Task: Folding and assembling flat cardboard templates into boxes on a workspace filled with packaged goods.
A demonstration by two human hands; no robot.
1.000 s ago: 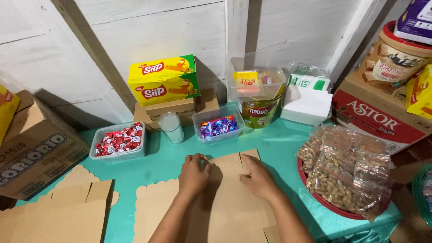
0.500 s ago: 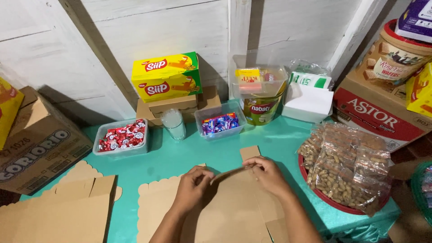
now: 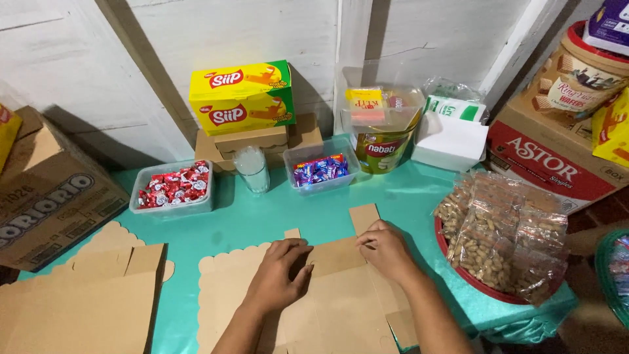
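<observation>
The flat cardboard box blank [image 3: 327,288] lies on the turquoise worktop [image 3: 262,219], directly in front of the person. The left hand [image 3: 278,272] rests palm-down on the blank, fingers together, pressing a folded panel flat. The right hand [image 3: 386,249] pinches the panel's right edge beside an upright tab [image 3: 364,217].

Risk assessment: uneven pressure along the crease is likely to skew the fold. A pull on the tab could tear it at its root. The blank may slide on the smooth worktop toward the bagged peanuts [image 3: 504,242] on the red tray [image 3: 458,269] just to the right. A second blank [image 3: 85,301] lies well apart at left.
</observation>
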